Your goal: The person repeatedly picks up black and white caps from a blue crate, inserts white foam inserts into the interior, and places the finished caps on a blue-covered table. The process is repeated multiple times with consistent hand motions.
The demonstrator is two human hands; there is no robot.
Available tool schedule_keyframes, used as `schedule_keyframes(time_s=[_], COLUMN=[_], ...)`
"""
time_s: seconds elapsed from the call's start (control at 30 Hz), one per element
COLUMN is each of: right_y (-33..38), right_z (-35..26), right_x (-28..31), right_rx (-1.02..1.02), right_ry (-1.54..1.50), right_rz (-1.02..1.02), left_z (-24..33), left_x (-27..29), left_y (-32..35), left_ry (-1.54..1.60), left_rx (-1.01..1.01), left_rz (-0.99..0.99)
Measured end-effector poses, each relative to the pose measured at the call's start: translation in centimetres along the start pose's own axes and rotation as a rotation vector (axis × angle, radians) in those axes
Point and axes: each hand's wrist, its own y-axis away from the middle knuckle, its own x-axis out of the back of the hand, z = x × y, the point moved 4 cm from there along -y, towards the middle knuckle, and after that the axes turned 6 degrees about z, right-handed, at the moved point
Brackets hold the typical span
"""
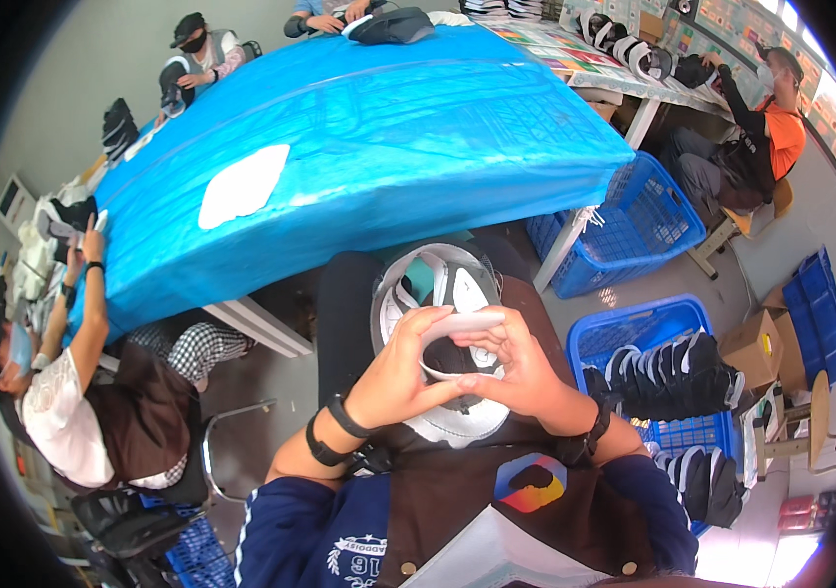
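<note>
Both of my hands are raised over my lap and hold one pale, curved band. My left hand [408, 367] grips its left side and my right hand [516, 367] its right, with fingers along the far edge and thumbs meeting at the near edge. The pale band [467, 321] bends round into a loop, and its lower part is partly hidden by my fingers. Beneath it, on my lap, lies a rounded black-and-white sewn piece [462, 423] with a see-through rim [386, 279]. I cannot make out its exact kind.
Ahead stands a table under blue sheeting [369, 137], with a white patch [245, 186] on it. Blue baskets [585, 328] [624, 265] stand at right, one holding several black-and-white pieces [673, 377]. Co-workers sit at left [65, 431], far left [204, 69] and right [786, 147].
</note>
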Motion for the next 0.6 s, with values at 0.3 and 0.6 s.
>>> schedule_keyframes(time_s=[0.3,0.6], right_y=[0.0,-0.1], right_z=[-1.5,-2.6], right_x=[1.0,0.4], right_rx=[-0.021,-0.042], right_ry=[0.140,-0.280], right_rz=[0.064,0.174], left_z=[-0.9,-1.2], left_x=[0.4,0.5], left_y=[0.2,0.9], left_ry=[0.324,0.337], left_rx=[0.284,0.320], left_rz=[0.003,0.191])
